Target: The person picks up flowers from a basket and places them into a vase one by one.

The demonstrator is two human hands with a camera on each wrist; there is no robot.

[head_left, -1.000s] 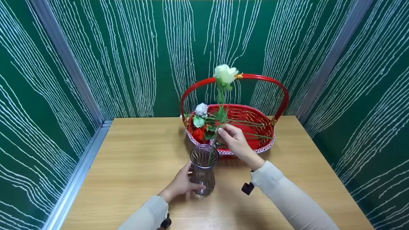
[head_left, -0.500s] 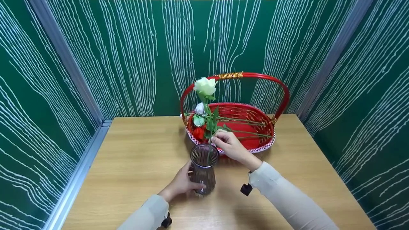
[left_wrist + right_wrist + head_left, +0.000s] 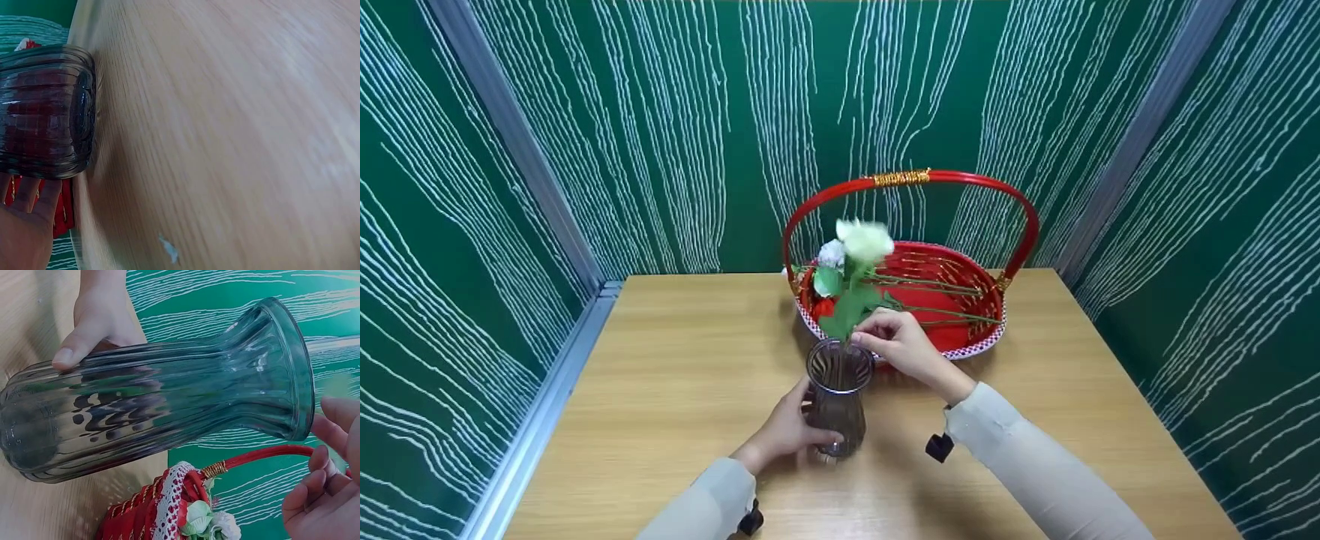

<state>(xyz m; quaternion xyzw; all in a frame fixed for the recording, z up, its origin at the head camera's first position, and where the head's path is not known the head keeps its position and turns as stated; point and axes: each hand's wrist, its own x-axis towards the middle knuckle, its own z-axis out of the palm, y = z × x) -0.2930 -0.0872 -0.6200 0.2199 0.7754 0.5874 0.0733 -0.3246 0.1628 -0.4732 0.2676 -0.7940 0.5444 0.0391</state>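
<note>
The left hand (image 3: 784, 431) is gripping the glass vase (image 3: 844, 412), fingers curved; the right hand (image 3: 906, 346) is pinching the white flower (image 3: 867, 241) by its stem.

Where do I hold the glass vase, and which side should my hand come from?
Probably best around the lower body of the glass vase, from the left, where the left hand grips it. The vase is upright, and its body is easy to wrap fingers around, below the flared rim. The right hand is up by the rim, pinching the white flower.
</note>
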